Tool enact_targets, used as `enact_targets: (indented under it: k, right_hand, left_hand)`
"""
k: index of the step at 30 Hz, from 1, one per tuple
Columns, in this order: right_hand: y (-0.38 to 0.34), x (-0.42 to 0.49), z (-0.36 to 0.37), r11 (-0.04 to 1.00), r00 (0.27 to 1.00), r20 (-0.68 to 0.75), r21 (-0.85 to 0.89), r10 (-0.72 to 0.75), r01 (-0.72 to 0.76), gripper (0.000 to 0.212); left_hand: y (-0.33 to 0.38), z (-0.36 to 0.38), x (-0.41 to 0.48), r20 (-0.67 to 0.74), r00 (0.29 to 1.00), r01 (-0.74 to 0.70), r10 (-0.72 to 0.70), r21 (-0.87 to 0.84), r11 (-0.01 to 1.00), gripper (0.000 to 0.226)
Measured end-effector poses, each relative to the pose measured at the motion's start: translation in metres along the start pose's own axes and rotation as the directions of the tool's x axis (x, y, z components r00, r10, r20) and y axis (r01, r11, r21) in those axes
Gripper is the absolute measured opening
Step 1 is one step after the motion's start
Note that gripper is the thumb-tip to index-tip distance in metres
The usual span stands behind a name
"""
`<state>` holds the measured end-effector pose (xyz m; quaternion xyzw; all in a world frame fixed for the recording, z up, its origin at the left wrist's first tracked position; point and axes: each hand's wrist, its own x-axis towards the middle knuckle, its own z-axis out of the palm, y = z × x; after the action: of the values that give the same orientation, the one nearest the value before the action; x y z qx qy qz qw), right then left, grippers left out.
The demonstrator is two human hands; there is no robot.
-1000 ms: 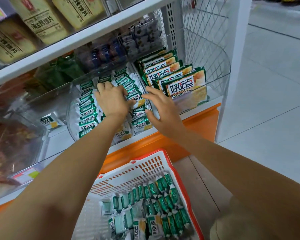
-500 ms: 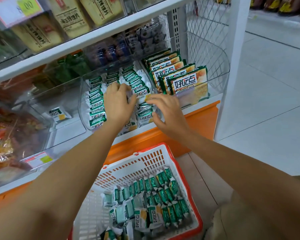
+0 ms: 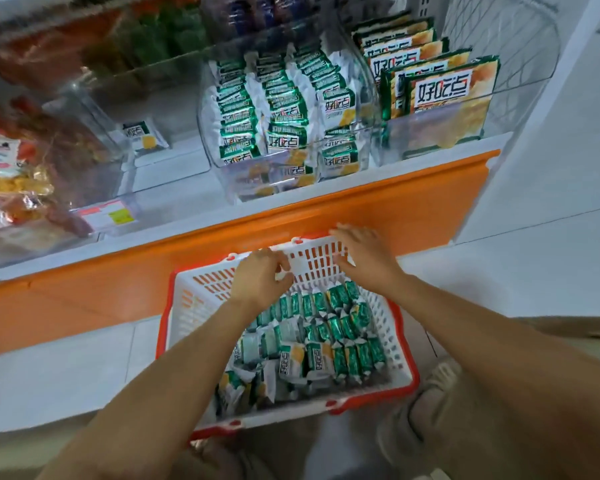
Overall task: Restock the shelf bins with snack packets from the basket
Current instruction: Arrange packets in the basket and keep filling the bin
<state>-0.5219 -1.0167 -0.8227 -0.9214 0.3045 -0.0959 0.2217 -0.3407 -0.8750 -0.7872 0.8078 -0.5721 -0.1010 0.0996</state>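
Left hand (image 3: 260,280) is held over the far wall of the basket (image 3: 394,336), fingers loosely curled, nothing gripped. Right hand (image 3: 362,252) is held just beside it, fingers stretched out flat and empty too. Green snack packets (image 3: 340,344) are piled in the basket, and more are stacked in rows in the clear bin (image 3: 210,147) on the shelf (image 3: 174,209) above

The one camera sits on the person's head and looks forward and steeply down. It is near the shelf (image 3: 361,209): the orange front edge crosses the middle of the view and the clear bins (image 3: 229,174) fill the top. The basket (image 3: 392,341) stands on the floor (image 3: 49,375) below this edge, very near. Both forearms (image 3: 174,375) enter from the bottom edge. The wide lens bends lines near the borders.
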Motion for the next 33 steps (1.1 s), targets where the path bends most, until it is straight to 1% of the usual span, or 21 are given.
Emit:
enact_targets:
  k: [1,2,4,6,9,11,13,15,20,23,26,28,30,32,33]
  right_hand:
    - [0.001,0.002,0.008,1.000,0.999,0.027,-0.003,0.020,-0.020,0.054]
    - [0.002,0.004,0.015,0.999,0.998,0.057,-0.009,0.033,-0.033,0.055]
    - [0.000,0.009,0.027,0.999,0.994,0.107,-0.038,0.037,-0.034,0.057]
    - [-0.002,0.015,0.039,0.998,0.992,0.122,-0.066,0.018,-0.010,0.058]
    - [-0.005,0.022,0.056,0.998,0.997,0.074,-0.068,-0.013,0.018,0.059]
    - [-0.005,0.023,0.065,0.997,0.999,0.002,-0.063,-0.034,0.034,0.059]
    - [-0.004,0.024,0.072,0.996,0.997,-0.060,-0.072,-0.049,0.045,0.059]
    - [-0.003,0.025,0.078,0.995,0.995,-0.086,-0.089,-0.057,0.049,0.059]
    - [-0.003,0.027,0.085,0.994,0.997,-0.068,-0.101,-0.038,0.031,0.062]
    - [-0.003,0.027,0.084,0.993,0.998,-0.045,-0.116,-0.033,0.028,0.062]
    - [-0.003,0.026,0.080,0.992,0.999,-0.018,-0.125,-0.037,0.035,0.062]
    - [-0.005,0.024,0.074,0.993,0.999,-0.005,-0.114,-0.037,0.037,0.063]
    - [-0.008,0.024,0.067,0.995,0.999,0.016,-0.090,-0.044,0.045,0.062]
    - [-0.012,0.025,0.060,0.995,0.994,0.062,-0.030,-0.090,0.092,0.060]
    - [-0.015,0.025,0.056,0.992,0.988,0.091,0.038,-0.121,0.118,0.059]
  left_hand:
    - [-0.007,0.011,-0.006,0.120,0.990,0.082,-0.080,-0.012,0.997,0.012]
    - [-0.013,0.021,-0.011,0.236,0.961,0.154,-0.144,-0.025,0.988,0.011]
    - [-0.023,0.041,-0.021,0.437,0.873,0.266,-0.218,-0.049,0.963,0.014]
    - [-0.032,0.060,-0.031,0.557,0.796,0.315,-0.236,-0.049,0.948,0.026]
    - [-0.044,0.086,-0.044,0.635,0.731,0.384,-0.251,-0.079,0.920,0.037]
    - [-0.049,0.100,-0.049,0.648,0.719,0.399,-0.251,-0.090,0.912,0.047]
    - [-0.053,0.109,-0.053,0.633,0.730,0.381,-0.257,-0.064,0.923,0.056]
    - [-0.057,0.118,-0.055,0.627,0.739,0.339,-0.246,-0.031,0.940,0.057]
    - [-0.067,0.129,-0.062,0.624,0.744,0.313,-0.240,-0.009,0.950,0.044]
    - [-0.070,0.126,-0.062,0.633,0.741,0.387,-0.226,-0.128,0.913,0.035]
    - [-0.075,0.113,-0.056,0.582,0.771,0.502,-0.258,-0.307,0.809,0.026]
    - [-0.072,0.097,-0.049,0.529,0.790,0.572,-0.309,-0.457,0.681,0.023]
    - [-0.065,0.077,-0.040,0.476,0.813,0.580,-0.337,-0.607,0.543,0.021]
    - [-0.054,0.057,-0.030,0.423,0.838,0.544,-0.345,-0.696,0.468,0.018]
    - [-0.049,0.047,-0.026,0.398,0.854,0.517,-0.336,-0.728,0.450,0.017]
